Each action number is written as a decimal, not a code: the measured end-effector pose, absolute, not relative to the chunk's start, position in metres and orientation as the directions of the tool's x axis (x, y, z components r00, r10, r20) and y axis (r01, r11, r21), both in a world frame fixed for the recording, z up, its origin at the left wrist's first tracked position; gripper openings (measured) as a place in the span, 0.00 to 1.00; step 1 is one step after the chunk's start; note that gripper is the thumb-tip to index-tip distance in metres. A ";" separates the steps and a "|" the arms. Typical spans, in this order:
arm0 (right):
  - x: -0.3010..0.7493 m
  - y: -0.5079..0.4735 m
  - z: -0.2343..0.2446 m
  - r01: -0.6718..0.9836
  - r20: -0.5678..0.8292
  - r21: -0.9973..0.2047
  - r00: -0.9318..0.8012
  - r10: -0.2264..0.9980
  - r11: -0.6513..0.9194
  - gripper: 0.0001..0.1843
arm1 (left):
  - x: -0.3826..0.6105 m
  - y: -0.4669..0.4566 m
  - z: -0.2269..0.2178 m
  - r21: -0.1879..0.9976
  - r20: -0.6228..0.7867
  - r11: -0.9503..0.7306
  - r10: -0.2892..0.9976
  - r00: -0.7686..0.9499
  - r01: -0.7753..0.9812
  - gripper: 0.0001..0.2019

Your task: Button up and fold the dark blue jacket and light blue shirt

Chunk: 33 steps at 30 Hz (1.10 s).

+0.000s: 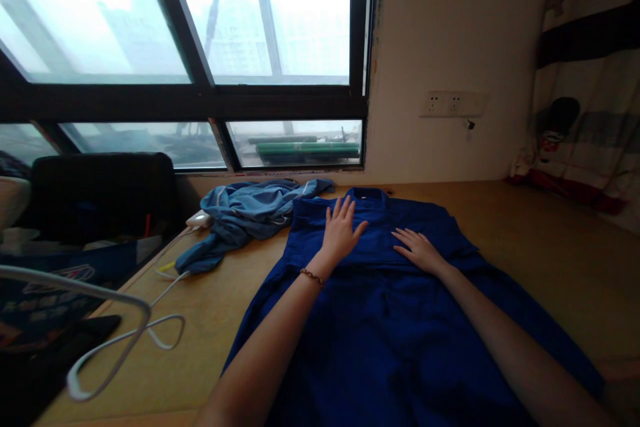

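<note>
A dark blue collared garment (370, 320) lies spread over the wooden table, its collar toward the wall and its sleeves reaching down both sides. My left hand (341, 230) is over its upper left part, fingers spread; whether the palm touches the cloth I cannot tell. A beaded bracelet (313, 277) circles my left wrist. On the upper right part of the garment rests my right hand (419, 250), flat with its fingers stretched out. Neither hand grips anything. The lower end of the garment runs out of view.
A crumpled light blue garment (250, 210) lies at the back left of the wooden table (200, 353). Beside it are a white charger (199, 219) and a looping white cable (145, 310). A black chair (100, 193) stands left. Behind are a window, a wall socket (453, 104) and a curtain (590, 100).
</note>
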State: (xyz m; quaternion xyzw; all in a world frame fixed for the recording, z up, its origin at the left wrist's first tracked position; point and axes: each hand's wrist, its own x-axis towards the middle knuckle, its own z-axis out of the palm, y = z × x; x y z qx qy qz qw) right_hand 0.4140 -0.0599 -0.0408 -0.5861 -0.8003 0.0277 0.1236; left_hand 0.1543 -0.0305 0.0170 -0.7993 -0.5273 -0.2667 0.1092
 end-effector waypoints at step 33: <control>0.417 -0.062 -0.041 0.914 0.108 -0.200 -0.338 0.935 0.353 0.30 | 0.163 -0.034 -0.028 0.139 0.199 -0.647 0.760 0.618 0.750 0.29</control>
